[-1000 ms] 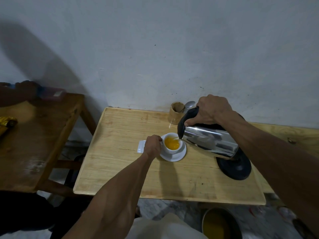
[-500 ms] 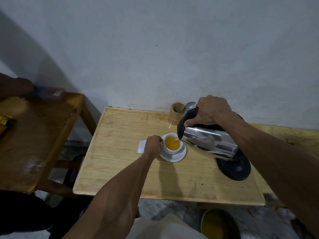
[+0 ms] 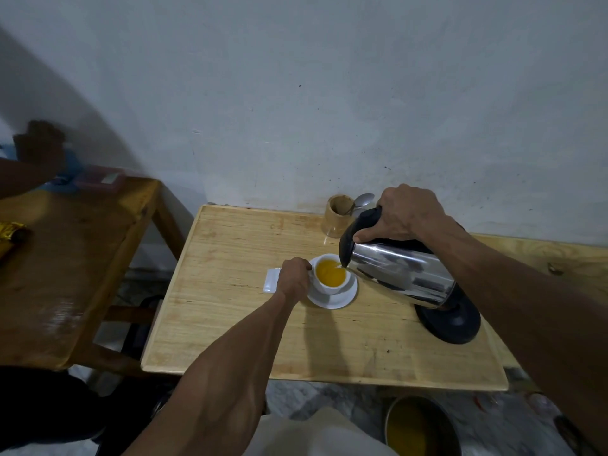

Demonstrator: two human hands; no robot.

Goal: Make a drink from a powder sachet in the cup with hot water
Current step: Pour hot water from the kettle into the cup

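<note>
A white cup [image 3: 330,287] holding orange-yellow liquid stands on a white saucer [image 3: 342,299] in the middle of the light wooden table [image 3: 230,324]. My left hand [image 3: 292,279] is closed on the cup's left side, where the handle is hidden. My right hand [image 3: 406,213] grips the black handle of a steel kettle [image 3: 401,271], tilted steeply with its spout over the cup's right rim; a thin stream runs into the liquid. A white sachet [image 3: 271,280] lies flat just left of my left hand.
The kettle's black base [image 3: 450,324] sits at the right. A wooden holder [image 3: 339,216] with a spoon [image 3: 363,200] stands by the wall. A darker table [image 3: 65,258] at left has another person's hand [image 3: 39,146] above it. A yellow-lined metal pot [image 3: 421,426] is on the floor.
The kettle stays tilted and keeps pouring; the liquid in the cup stands slightly higher. Both my hands hold their places. The other person's hand at far left has risen.
</note>
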